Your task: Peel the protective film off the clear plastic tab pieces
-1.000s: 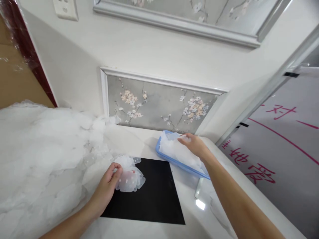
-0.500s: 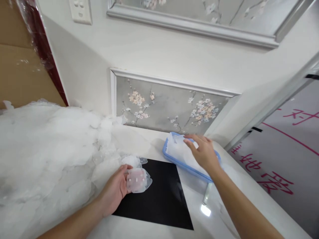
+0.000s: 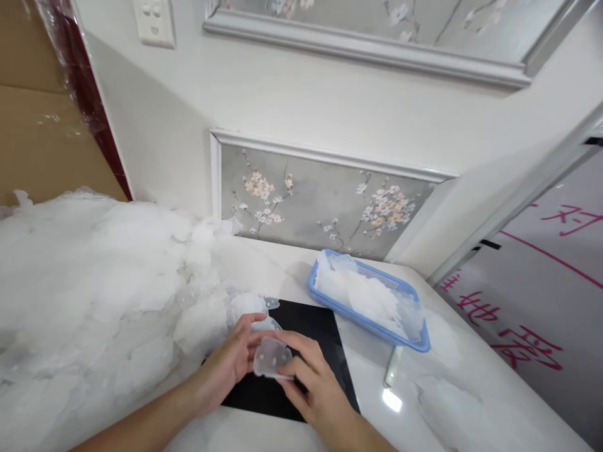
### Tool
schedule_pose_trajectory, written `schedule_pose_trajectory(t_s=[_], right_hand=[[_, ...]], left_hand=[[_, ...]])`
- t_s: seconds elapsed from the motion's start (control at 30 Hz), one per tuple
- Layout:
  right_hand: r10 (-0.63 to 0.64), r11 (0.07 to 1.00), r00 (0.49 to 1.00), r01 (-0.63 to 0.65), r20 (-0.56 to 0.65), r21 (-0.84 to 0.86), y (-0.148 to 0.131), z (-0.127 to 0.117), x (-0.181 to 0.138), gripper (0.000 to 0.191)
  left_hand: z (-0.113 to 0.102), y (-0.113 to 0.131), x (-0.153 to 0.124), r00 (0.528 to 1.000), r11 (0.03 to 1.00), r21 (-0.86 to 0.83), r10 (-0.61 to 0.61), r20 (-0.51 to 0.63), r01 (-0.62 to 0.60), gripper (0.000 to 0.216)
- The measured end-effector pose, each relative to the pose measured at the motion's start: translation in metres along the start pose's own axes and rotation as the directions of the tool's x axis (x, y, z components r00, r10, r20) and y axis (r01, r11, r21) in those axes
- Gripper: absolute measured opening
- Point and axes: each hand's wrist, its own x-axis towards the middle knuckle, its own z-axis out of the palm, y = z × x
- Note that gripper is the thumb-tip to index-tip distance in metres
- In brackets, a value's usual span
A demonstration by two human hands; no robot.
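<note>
Both hands meet over the black mat [image 3: 325, 326] on the worktop [image 3: 461, 376]. The left hand [image 3: 226, 367] and right hand [image 3: 313, 389] pinch one small sheer piece [image 3: 271, 359] between thumbs and fingers, just above the mat. Step, as judged: spreading or checking a single piece. The next move calls for a light, even pull, since the piece looks flimsy. It is translucent white, rounded and pale-dotted.
</note>
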Motion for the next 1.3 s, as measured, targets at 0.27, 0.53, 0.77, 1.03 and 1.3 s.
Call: schedule_pose_trajectory(t_s=[0.27, 0.53, 0.77, 1.03, 1.3], right_hand=[[0.718, 0.091, 0.636, -0.491, 0.284, 0.867, 0.017, -0.018, 0.005, 0.035], [0.644, -0.191, 0.589, -0.494, 0.488, 0.848, 0.02, -0.026, 0.012, 0.052], [0.638, -0.14, 0.601, -0.525, 0.482, 0.84, 0.02, -0.029, 0.009, 0.049], [0.687, 0.115, 0.671, -0.48, 0.28, 0.87, 0.019, -0.033, 0.01, 0.035], [0.694, 0.121, 0.663, -0.492, 0.281, 0.862, 0.013, -0.036, 0.012, 0.037]], left_hand=[[-0.031, -0.007, 0.014, 0.912, 0.225, 0.916, 0.324, 0.25, -0.331, 0.034], [-0.051, -0.014, 0.02, 0.834, -0.135, 0.889, 0.307, 0.458, -0.438, 0.036], [-0.061, -0.007, 0.022, 0.807, -0.175, 0.864, 0.31, 0.503, -0.471, 0.057], [-0.025, 0.009, 0.01, 0.937, 0.358, 0.898, 0.32, 0.142, -0.258, 0.016], [-0.017, -0.001, 0.007, 0.985, 0.934, 0.318, 0.134, 0.107, -0.162, 0.016]])
